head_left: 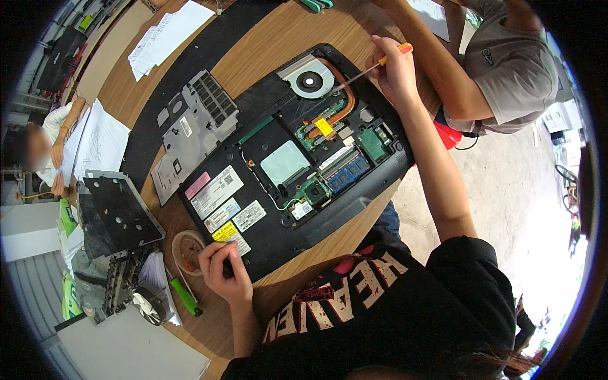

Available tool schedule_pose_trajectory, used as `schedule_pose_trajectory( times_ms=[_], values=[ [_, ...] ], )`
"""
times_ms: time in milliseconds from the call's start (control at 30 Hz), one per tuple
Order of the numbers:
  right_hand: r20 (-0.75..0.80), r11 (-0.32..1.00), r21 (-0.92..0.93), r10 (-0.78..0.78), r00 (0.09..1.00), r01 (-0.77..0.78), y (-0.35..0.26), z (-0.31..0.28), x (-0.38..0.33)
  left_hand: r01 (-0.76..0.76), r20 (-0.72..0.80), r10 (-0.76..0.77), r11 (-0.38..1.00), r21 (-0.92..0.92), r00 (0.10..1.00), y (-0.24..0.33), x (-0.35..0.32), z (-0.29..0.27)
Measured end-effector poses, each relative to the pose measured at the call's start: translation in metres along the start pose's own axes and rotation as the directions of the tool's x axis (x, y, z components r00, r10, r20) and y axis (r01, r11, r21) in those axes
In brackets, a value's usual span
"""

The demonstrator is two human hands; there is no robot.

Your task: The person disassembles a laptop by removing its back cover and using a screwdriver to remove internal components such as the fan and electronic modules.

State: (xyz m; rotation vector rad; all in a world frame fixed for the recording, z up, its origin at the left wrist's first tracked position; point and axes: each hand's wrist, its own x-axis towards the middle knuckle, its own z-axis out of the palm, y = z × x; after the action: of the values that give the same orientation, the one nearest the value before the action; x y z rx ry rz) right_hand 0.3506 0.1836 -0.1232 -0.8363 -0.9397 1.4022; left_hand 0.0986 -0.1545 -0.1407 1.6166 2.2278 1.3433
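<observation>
An upturned black laptop (278,244) lies on the wooden table with its insides exposed. My right hand (397,75) grips a screwdriver (406,48) with an orange and yellow handle. Its shaft slants down to the left, and the tip is close to the silver cooling fan (309,81) and the copper heat pipe (348,107). At the laptop's near left corner, by a yellow label (224,234), is my left hand (227,273) with fingers curled together; whether anything is between them is hidden. Blue memory modules (348,175) sit in the laptop's near right part.
The removed bottom cover (201,126) leans against the laptop's left side. Near my left hand stand a round tub (189,246) and a green-handled tool (185,296). A black metal-framed part (120,212) and papers (101,139) are further left. Other people sit far left and right.
</observation>
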Motion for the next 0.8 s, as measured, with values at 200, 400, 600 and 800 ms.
schedule_pose_trajectory(
  times_ms=[200, 400, 600, 800],
  values=[
    [-0.020, 0.990, -0.125, -0.072, 0.997, 0.069, 0.0019, 0.0000, 0.0011, -0.005, 0.016, 0.005, 1.000, 0.003, 1.000, 0.0021, 0.0011, -0.0009],
    [0.024, 0.989, -0.140, -0.053, 0.998, 0.056, 0.0063, -0.0044, 0.0046, 0.006, 0.020, -0.006, 1.000, 0.008, 1.000, 0.0038, 0.0009, -0.0010],
    [0.025, 0.992, -0.128, -0.019, 1.000, 0.022, 0.0063, -0.0043, 0.0053, 0.007, 0.018, -0.008, 1.000, 0.004, 1.000, 0.0038, 0.0012, -0.0008],
    [0.010, 0.991, -0.131, 0.012, 1.000, -0.010, 0.0048, -0.0020, 0.0034, 0.009, 0.016, -0.009, 1.000, 0.007, 1.000, 0.0030, 0.0007, -0.0005]
  ],
)
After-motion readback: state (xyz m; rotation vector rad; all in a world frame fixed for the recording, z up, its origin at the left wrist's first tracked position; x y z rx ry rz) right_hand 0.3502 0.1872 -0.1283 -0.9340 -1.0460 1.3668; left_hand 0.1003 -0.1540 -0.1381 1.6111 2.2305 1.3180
